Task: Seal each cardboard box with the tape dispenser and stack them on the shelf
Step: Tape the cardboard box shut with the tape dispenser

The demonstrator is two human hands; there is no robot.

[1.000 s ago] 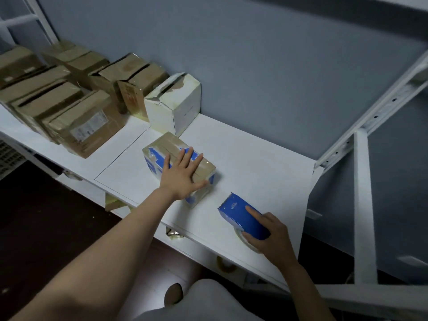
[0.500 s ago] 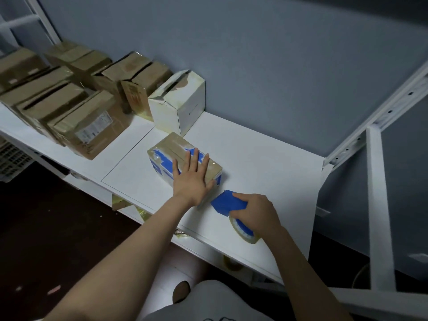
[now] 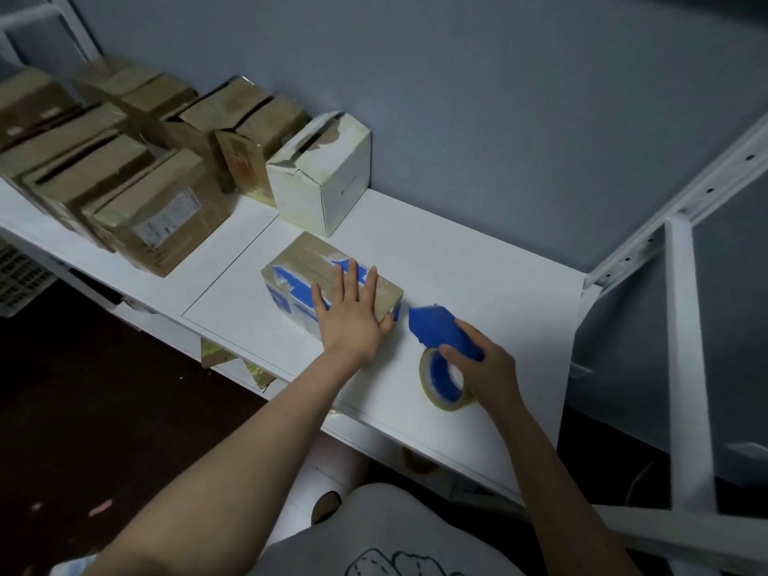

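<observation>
While the left hand [image 3: 351, 315] lies flat, fingers spread, on the blue-marked cardboard box [image 3: 328, 284] on the white shelf [image 3: 478, 268], the right hand [image 3: 484, 367] grips the blue tape dispenser [image 3: 442, 340] just beside the box's right end, arm extended forward.

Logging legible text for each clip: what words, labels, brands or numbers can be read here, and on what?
Nothing can be read.
On the front brown box, a shipping label: too blurred.
On the brown box behind, reddish print: too blurred.
On the blue-and-white box under the left hand: no legible words.
</observation>
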